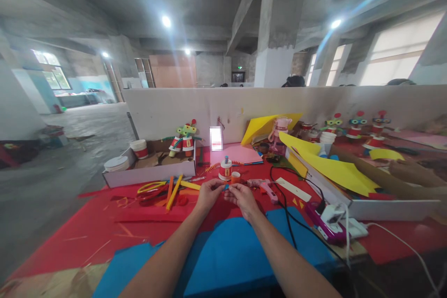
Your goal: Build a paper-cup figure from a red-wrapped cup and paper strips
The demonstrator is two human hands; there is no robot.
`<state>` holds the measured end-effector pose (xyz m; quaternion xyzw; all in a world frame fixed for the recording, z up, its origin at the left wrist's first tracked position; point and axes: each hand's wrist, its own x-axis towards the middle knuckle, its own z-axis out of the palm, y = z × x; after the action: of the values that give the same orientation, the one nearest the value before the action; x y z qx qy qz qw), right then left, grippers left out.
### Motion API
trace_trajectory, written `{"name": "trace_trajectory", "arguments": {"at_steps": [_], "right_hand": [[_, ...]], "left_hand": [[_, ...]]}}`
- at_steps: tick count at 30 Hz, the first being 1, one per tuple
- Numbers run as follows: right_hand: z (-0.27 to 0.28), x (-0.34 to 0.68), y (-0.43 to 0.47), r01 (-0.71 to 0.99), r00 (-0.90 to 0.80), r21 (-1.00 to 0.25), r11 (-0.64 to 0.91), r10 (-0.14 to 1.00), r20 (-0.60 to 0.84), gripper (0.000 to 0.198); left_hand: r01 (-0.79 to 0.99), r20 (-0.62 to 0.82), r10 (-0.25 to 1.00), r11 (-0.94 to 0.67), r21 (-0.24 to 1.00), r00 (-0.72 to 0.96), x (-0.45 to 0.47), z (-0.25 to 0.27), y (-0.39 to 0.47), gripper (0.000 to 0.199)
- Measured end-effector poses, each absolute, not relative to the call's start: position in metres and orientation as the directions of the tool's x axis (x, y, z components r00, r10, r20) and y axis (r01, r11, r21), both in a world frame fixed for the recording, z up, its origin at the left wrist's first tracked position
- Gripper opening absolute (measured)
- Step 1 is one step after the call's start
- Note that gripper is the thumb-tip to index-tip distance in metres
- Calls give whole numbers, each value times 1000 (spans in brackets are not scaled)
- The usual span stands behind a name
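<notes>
My left hand [210,194] and my right hand [242,199] meet over the red table, fingertips pinched together. Between them is a small blue piece [226,187], perhaps paper, mostly covered by the fingers. Just beyond stands a white and red paper-cup figure [225,167] with a blue top and folded paper arms. An orange paper tube [236,177] stands upright by its base, close to my right fingers. To the right of that hand lies a pink glue gun [263,188].
Yellow-handled scissors [151,188] and orange and yellow paper strips [174,193] lie left. Finished cup figures [187,142] stand in a white box [150,176]. A purple power strip [326,226], black cable [289,216] and yellow sheets [335,170] are right. Blue paper [223,253] lies in front.
</notes>
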<state>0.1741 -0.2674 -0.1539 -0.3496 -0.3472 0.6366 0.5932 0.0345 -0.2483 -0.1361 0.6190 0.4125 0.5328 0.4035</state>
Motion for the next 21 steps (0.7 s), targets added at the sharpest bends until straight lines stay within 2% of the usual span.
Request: {"name": "trace_trajectory", "arguments": {"at_steps": [3,8,16,21], "right_hand": [[-154,175,-268,-524,-53,-850,-60,998,-38,42],[-155,175,-267,-541,-54,-838,-64,998,-41,35],[-152,175,-269,-554,-57,-830,-61,998,-36,32],[-149,175,-271,-572,-68,-818,-56,997,-21,33]], "left_hand": [[193,416,903,-430,882,109,35,-135,-250,7],[377,555,814,-574,727,170,33,-131,-254,13],[456,624,753,-640,618,211,32,-133,-253,20],[521,669,692,-690,501,273,31,-134,-253,19]]}}
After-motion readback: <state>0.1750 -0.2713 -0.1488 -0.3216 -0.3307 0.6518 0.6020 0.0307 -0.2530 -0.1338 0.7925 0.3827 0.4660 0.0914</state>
